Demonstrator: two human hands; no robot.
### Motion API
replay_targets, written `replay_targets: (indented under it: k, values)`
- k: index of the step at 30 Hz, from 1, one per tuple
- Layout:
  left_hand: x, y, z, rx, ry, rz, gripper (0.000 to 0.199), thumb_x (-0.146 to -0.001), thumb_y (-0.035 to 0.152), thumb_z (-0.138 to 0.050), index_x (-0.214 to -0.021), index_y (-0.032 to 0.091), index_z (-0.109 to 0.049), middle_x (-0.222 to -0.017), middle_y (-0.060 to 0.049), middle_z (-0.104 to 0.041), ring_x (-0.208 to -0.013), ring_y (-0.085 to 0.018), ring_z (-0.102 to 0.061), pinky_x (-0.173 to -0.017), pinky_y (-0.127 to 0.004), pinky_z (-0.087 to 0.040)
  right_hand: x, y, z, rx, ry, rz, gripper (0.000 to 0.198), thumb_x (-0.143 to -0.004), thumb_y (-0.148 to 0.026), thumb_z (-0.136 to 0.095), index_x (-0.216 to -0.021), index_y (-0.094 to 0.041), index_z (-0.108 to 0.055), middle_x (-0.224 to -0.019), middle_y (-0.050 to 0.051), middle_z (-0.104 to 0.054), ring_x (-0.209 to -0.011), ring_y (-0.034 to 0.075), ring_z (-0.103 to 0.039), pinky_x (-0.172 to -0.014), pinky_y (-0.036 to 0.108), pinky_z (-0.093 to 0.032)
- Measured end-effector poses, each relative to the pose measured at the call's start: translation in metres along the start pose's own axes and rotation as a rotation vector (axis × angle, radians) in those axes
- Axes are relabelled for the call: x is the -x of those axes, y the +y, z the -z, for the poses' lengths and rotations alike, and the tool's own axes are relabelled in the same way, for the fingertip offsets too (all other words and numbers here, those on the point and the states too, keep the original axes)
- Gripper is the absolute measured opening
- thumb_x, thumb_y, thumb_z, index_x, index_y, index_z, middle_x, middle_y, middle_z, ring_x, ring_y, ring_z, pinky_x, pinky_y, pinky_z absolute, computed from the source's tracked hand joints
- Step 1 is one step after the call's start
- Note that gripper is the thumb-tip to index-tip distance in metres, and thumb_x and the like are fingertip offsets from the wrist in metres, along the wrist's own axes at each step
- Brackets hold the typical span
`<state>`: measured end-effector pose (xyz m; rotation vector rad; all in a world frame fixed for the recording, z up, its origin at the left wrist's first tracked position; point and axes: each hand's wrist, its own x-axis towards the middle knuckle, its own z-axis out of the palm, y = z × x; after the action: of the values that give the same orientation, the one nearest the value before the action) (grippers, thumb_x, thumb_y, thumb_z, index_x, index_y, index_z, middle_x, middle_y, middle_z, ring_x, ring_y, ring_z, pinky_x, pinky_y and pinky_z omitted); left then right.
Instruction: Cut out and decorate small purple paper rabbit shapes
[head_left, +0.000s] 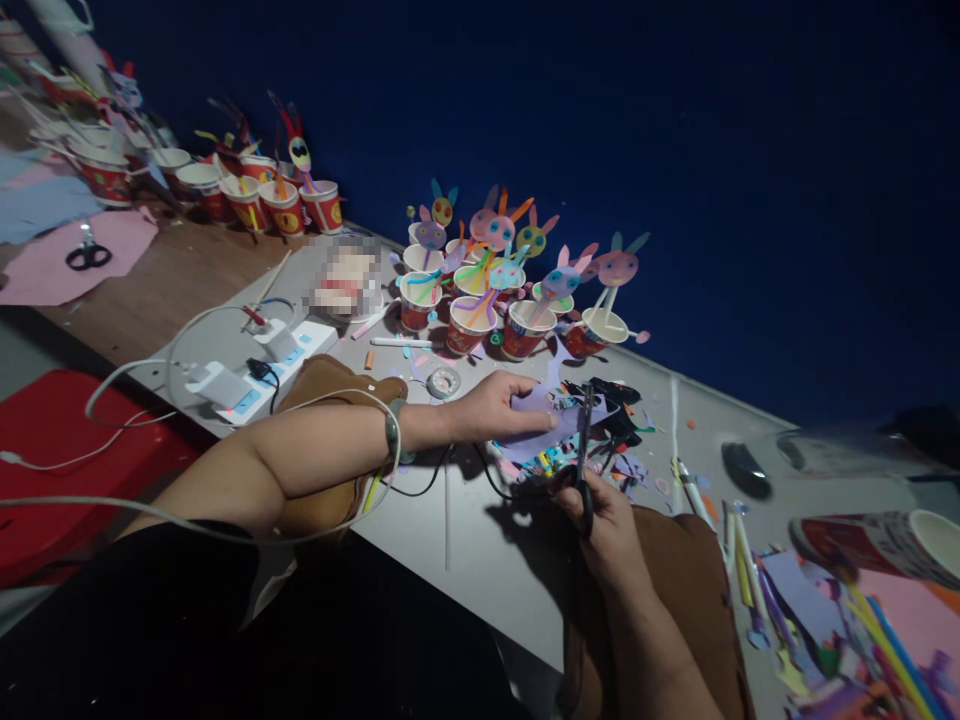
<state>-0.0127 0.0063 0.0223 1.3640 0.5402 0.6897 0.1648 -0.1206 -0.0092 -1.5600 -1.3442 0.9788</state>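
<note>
My left hand (491,408) reaches in over the table, thumb and fingers closed on a piece of purple paper (531,428). My right hand (611,530) grips black-handled scissors (584,435), fingers at the handles. The scissor blades point away from me, at the right edge of the purple paper; whether they touch it I cannot tell. Colourful paper scraps (628,470) and some black material (616,398) lie around and beneath the paper. A small round tape-like roll (443,382) sits beyond my left wrist.
Several paper cups (471,325) with paper animal figures stand at the back, more cups (322,208) at far left. A power strip (281,372) with plugs lies left. A white cable loops across my left arm. At right are a tipped cup (874,540) and coloured strips (889,640).
</note>
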Motion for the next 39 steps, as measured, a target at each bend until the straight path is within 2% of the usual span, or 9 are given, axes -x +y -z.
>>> replay_targets:
  k: [11, 30, 39]
  values:
    - [0.0, -0.003, -0.001, -0.011, -0.064, 0.029, 0.032, -0.067, 0.041, -0.069, -0.071, 0.011, -0.056, -0.064, 0.004, -0.049, -0.058, -0.006, -0.044, -0.056, -0.021, -0.037, 0.0, 0.001, -0.001, 0.021, -0.022, 0.04, 0.045, -0.075, -0.06, -0.066, -0.062, -0.019, -0.053, -0.059, -0.002, -0.046, -0.057, 0.012, -0.04, -0.052, 0.024, -0.035]
    - [-0.001, -0.001, 0.002, -0.036, -0.061, 0.015, 0.036, -0.067, 0.043, -0.073, -0.066, 0.012, -0.056, -0.06, 0.004, -0.046, -0.056, -0.006, -0.042, -0.054, -0.021, -0.035, 0.0, 0.007, 0.002, 0.004, -0.028, 0.076, 0.04, -0.077, -0.054, -0.065, -0.062, -0.019, -0.054, -0.059, -0.001, -0.049, -0.057, 0.012, -0.043, -0.052, 0.024, -0.036]
    - [0.0, 0.006, 0.004, 0.036, -0.076, 0.016, 0.035, -0.063, 0.041, -0.077, -0.066, 0.012, -0.057, -0.06, 0.005, -0.048, -0.055, -0.005, -0.042, -0.055, -0.021, -0.035, 0.0, 0.006, 0.002, 0.006, -0.013, 0.054, 0.042, -0.076, -0.057, -0.066, -0.06, -0.019, -0.053, -0.057, -0.001, -0.049, -0.055, 0.013, -0.042, -0.051, 0.024, -0.035]
